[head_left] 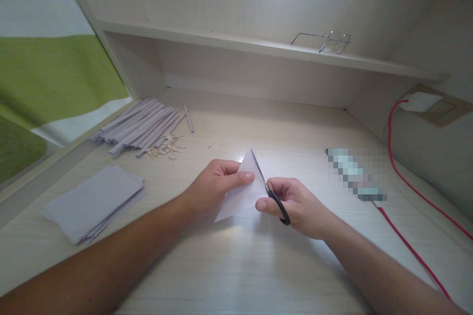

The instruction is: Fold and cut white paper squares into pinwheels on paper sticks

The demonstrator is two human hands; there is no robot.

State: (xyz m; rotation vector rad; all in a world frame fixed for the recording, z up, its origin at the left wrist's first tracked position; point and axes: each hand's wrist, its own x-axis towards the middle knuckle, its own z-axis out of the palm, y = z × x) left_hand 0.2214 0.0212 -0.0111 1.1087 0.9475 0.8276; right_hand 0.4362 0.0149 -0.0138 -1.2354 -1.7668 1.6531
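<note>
Between the thumb and fingers of my left hand (221, 182) is a sheet of white paper (242, 194), held tilted above the desk. My right hand (295, 204) grips black-handled scissors (279, 206), the thumb at one handle loop. The scissor blades run along the paper's right edge up toward its top corner. How far the blades are apart I cannot make out. To the left lies a stack of white paper sheets (96, 202), and behind it a pile of rolled paper tubes (140, 125).
Thin curled scraps (168, 146) lie by the tubes, with a single tube (188, 118) apart from them. A pixelated phone (354, 174) with a red cable (410, 251) is on the right. Glasses (334, 42) rest on the shelf (229, 43). A white charger (424, 102) sits in the wall socket.
</note>
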